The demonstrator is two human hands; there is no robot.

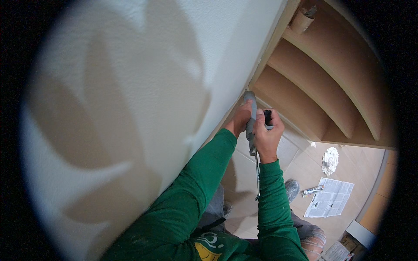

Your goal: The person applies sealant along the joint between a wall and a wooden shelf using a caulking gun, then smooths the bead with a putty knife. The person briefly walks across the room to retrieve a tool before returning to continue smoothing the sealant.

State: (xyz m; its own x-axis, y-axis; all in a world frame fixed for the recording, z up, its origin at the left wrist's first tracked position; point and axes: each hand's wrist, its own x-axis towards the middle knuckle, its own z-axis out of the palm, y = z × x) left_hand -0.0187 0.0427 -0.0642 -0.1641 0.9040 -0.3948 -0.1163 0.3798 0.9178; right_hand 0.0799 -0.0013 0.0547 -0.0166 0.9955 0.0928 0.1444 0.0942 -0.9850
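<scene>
A grey caulking gun (pixel 250 96) points away from me, its front end close to the seam where the white wall (pixel 174 87) meets the edge of the wooden shelf unit (pixel 300 126). My left hand (pixel 241 118) is closed around the barrel. Around the dark handle and trigger, my right hand (pixel 268 135) is closed too. The gun's thin metal rod (pixel 257 178) runs back toward me between my forearms and ends in a hook. Any nozzle tip or bead of sealant is too small to make out.
On a shelf at the upper right stands a brownish cup-like container (pixel 300 22) with things sticking out. Right of my legs, a white crumpled heap (pixel 330 161), a newspaper sheet (pixel 331 198) and a cartridge-like tube (pixel 312 190) lie on the tiled floor. A box of items (pixel 342 250) sits at the lower right.
</scene>
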